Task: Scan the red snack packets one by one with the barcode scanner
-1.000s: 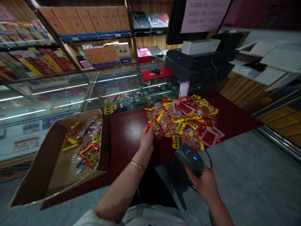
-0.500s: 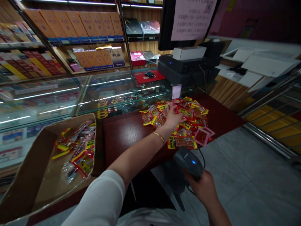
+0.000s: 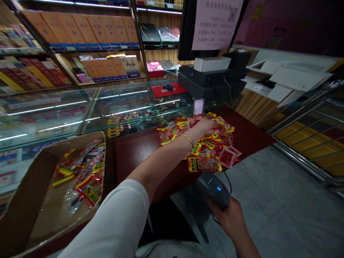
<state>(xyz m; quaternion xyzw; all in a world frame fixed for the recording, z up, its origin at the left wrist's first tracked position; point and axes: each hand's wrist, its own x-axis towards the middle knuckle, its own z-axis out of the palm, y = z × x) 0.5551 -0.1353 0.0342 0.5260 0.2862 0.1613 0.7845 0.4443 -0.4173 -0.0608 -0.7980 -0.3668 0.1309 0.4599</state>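
Note:
My left hand point(image 3: 207, 125), a gold bangle on its wrist, is over the pile of red and yellow snack packets point(image 3: 169, 134) on the dark red counter. Its fingers are blurred among the packets, and I cannot make out whether they hold one. Wrapped in my right hand point(image 3: 232, 213) is a black barcode scanner point(image 3: 215, 188) with a lit blue light, held in front of the counter edge. One flat snack packet point(image 3: 204, 164) lies at the pile's near side, beside a pink-edged clear packet point(image 3: 227, 157).
A cardboard box point(image 3: 40, 200) with several snack packets stands at the left. Behind are a glass display case point(image 3: 120, 93), a mouse point(image 3: 168, 87) on a red mat, and a monitor point(image 3: 185, 28). Metal railing point(image 3: 303, 161) runs along the right.
My left hand has moved right across the pile, away from the packets it was touching near the middle. My right hand still grips the scanner. The view has shifted slightly.

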